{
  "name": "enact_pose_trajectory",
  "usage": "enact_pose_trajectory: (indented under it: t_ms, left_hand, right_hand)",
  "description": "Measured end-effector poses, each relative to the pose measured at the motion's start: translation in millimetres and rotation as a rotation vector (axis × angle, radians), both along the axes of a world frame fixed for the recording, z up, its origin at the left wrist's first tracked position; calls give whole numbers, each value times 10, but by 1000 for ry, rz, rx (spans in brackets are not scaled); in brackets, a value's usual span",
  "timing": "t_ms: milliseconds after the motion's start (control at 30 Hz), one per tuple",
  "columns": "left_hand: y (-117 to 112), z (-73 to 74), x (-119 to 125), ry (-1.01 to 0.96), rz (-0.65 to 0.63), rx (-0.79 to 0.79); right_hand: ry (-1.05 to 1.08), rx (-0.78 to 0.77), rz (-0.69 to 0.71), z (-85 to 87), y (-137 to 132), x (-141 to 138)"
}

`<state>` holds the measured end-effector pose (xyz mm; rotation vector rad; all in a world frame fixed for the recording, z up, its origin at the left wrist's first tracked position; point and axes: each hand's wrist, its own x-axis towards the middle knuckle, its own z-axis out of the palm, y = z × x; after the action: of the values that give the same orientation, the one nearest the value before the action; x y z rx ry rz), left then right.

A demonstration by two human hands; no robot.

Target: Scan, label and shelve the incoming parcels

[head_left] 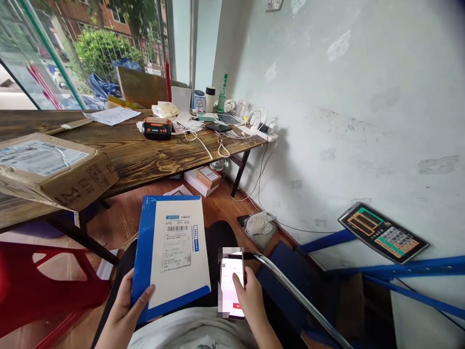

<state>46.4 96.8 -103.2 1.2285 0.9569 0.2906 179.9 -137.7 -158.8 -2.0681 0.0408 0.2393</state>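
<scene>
1. far left, a red plastic stool point(43, 281) stands under the wooden table point(145, 155). a taped cardboard box point(54, 169) with a label lies on the table's near corner, well apart from both hands.
2. the left hand point(125, 310) grips the lower left corner of a flat blue-and-white mailer point(170, 252), thumb on its face and fingers hidden behind. the mailer is tilted up over the person's lap, its shipping label facing the camera.
3. the mailer looks light and fairly stiff, like card, since it holds flat from one corner. its glossy face may be slippery. a pinch on the blue edge, clear of the label, seems the safest hold.
4. the right hand point(252, 300) is wrapped around a phone point(229, 286) just beside the mailer, with the thumb resting on the lit screen.
5. a curved metal rail point(290, 291) runs past the right wrist. further right, a scale display point(383, 232) sits on a blue frame.
</scene>
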Motion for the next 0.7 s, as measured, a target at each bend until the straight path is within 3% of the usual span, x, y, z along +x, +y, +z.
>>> enact_pose_trajectory:
  t_ms: [133, 233, 333, 467, 567, 700]
  left_hand:
    - [21, 1, -12, -3, -14, -75]
    - [78, -61, -47, 20, -20, -107]
    - [136, -161, -83, 49, -53, -105]
    - [155, -284, -94, 36, -110, -55]
    - [135, -315, -87, 23, -114, -60]
    - [112, -268, -76, 54, -94, -66]
  right_hand:
    - [-61, -160, 67, -115, -88, -22]
    - [-319, -218, 112, -182, -208, -113]
    - [-628, -251, 327, -156, -349, -234]
    - [-769, -302, 581, -70, -457, -341]
    - [-749, -340, 599, -68, -441, -349]
    - [-677, -344, 468, -122, -387, -321]
